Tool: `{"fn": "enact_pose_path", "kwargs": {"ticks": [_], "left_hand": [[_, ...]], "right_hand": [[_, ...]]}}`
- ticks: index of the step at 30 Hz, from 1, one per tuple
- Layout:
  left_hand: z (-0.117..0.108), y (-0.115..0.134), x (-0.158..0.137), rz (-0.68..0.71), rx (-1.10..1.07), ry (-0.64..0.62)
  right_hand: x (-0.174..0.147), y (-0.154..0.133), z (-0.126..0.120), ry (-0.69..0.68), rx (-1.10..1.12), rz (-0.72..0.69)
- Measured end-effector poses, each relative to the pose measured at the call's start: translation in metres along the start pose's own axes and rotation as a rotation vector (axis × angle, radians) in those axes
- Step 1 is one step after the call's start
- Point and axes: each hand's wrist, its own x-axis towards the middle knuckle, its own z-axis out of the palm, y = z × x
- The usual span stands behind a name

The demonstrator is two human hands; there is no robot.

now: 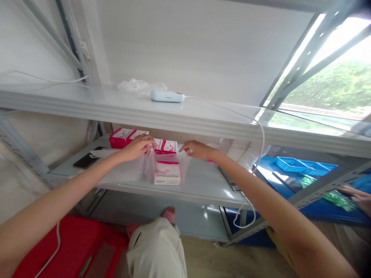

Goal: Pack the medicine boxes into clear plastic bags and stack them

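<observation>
A translucent plastic bag (148, 170) stands on the lower shelf (199, 181), with a white and pink box (167, 175) inside it. My left hand (140, 146) is closed on the bag's upper left edge. On the other side my right hand (193, 149) pinches the upper right edge, so the mouth is stretched between them. Just behind the bag sits another pink and white box (165, 146), partly covered by my left fingers. A further pink and white box (121, 138) lies behind my left hand.
A dark phone (87, 160) lies at the shelf's left. Above, the upper shelf (130, 110) carries a pale blue device (167, 96) with a white cable and crumpled clear plastic (139, 85). Blue trays (304, 166) and another person's hand (358, 197) are at right.
</observation>
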Motion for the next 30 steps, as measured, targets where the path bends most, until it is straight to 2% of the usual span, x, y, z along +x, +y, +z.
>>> {"fn": "enact_pose_path", "kwargs": {"ticks": [2,4,5,7,9,13,16,18,20,23,26,28,30], "left_hand": [[0.016,-0.003,-0.014,-0.116,-0.231,0.085],[0.038,-0.011,-0.034,-0.222,-0.449,0.119],[0.051,-0.015,-0.045,-0.263,-0.514,0.116],[0.077,-0.020,-0.059,-0.336,-0.540,0.088],[0.102,-0.019,-0.061,-0.396,-0.524,0.123],[0.132,-0.002,-0.031,-0.381,-0.547,0.278],[0.140,0.009,-0.009,-0.395,-0.638,0.317],[0.145,0.012,-0.002,-0.408,-0.706,0.336],[0.153,0.012,0.001,-0.455,-0.737,0.378],[0.164,0.013,0.004,-0.584,-0.702,0.479],[0.168,0.021,0.009,-0.601,-0.552,0.489],[0.167,0.028,0.011,-0.574,-0.431,0.447],[0.164,0.035,0.012,-0.541,-0.343,0.392]], "right_hand": [[-0.013,0.007,0.015,0.205,0.065,-0.074],[-0.026,0.021,0.039,0.374,0.200,0.009],[-0.030,0.030,0.054,0.416,0.269,0.067],[-0.029,0.045,0.083,0.414,0.361,0.203],[-0.015,0.054,0.107,0.403,0.372,0.302],[0.027,0.047,0.133,0.420,0.305,0.227],[0.050,0.032,0.144,0.351,0.283,0.185],[0.058,0.027,0.151,0.316,0.358,0.163],[0.064,0.026,0.157,0.377,0.478,0.177],[0.069,0.030,0.163,0.492,0.632,0.286],[0.071,0.035,0.161,0.356,0.697,0.344],[0.069,0.036,0.157,0.258,0.688,0.290],[0.065,0.035,0.151,0.216,0.624,0.214]]}}
